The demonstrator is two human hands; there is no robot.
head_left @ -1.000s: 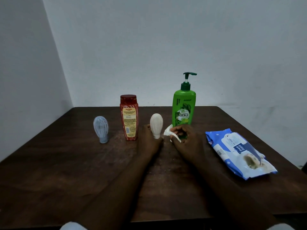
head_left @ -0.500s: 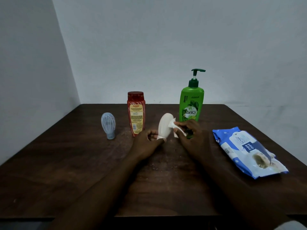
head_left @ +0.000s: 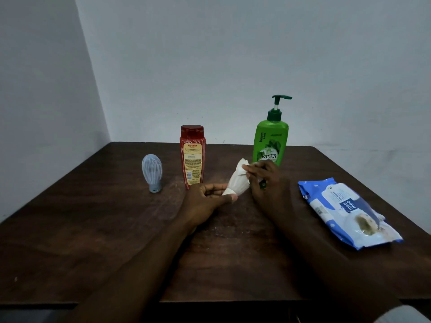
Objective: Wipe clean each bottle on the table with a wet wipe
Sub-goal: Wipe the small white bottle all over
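Change since a second ago: small white bottle (head_left: 235, 183) was standing upright on the table (head_left: 93, 229) between the red and green bottles; now it's lifted and tilted, cap end low, fat end up and to the right. Left hand (head_left: 205, 201) grips it at the narrow cap end, fingers and thumb curled round the neck. Right hand (head_left: 265, 180) pinches the wet wipe (head_left: 242, 165) against the bottle's upper end; half a second ago the wipe sat at the side of the body, now it covers the top. So wiping of this bottle is underway, probably the first pass over the rounded end; can't tell how much of it is done.

Other bottles untouched as far as visible: pale blue bottle (head_left: 152, 172) stands cap-down toward the table's left edge, red bottle (head_left: 192, 157) upright just left of the hands, green pump bottle (head_left: 270, 141) upright behind the right hand, nearer the far edge. Judgement: three bottles left after this one.

Wipe pack (head_left: 347, 213) lies flat near the right edge, flap side up, well apart from the bottles.

Surface: dark brown wood, faint whitish smears or dust in the centre under the hands. Room: plain pale walls, corner at far left, dim light.
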